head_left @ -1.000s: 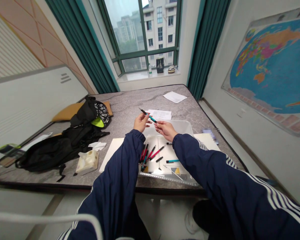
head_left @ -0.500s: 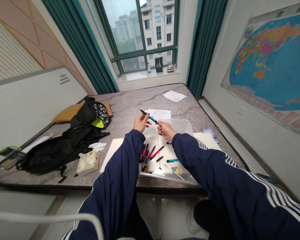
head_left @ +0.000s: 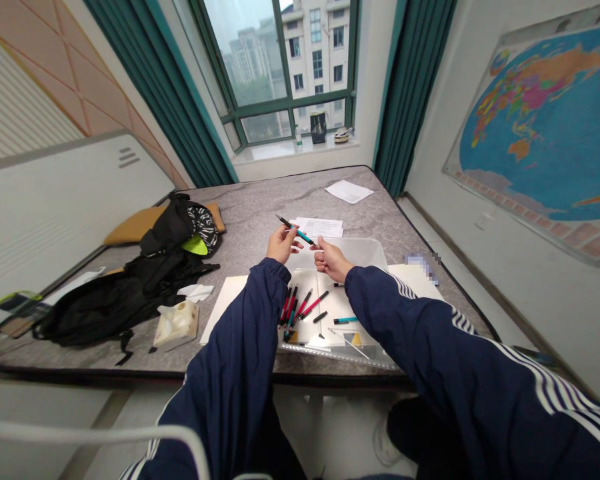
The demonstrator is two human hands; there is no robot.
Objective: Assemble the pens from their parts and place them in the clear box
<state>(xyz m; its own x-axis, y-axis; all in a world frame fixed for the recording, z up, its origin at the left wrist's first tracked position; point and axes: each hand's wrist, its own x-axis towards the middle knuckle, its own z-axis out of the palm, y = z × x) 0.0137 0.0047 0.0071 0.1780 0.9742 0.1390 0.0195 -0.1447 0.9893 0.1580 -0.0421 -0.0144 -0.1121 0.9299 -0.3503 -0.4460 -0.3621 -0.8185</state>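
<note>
A teal-and-black pen (head_left: 303,235) is pinched in my left hand (head_left: 282,245), its dark pointed end tilted up to the left. My right hand (head_left: 333,260) is closed at the pen's rear end, with the thumb raised; whether the fingers grip or only touch that end is hard to see. Below both hands, several red-and-black pens (head_left: 314,305) lie in a clear plastic tray (head_left: 380,253). Near them are a short black pen part (head_left: 320,317), a teal barrel (head_left: 345,321) and a thin refill-like rod (head_left: 353,345).
A black backpack (head_left: 100,303) and a tissue box (head_left: 177,325) lie on the grey mattress (head_left: 260,200) to the left. Printed papers (head_left: 320,227) lie beyond the tray, another sheet (head_left: 349,192) farther back. Cream boards (head_left: 225,300) extend from under the tray.
My right thumb has lifted slightly at the pen's rear end. The pen stays in my left hand in nearly the same place.
</note>
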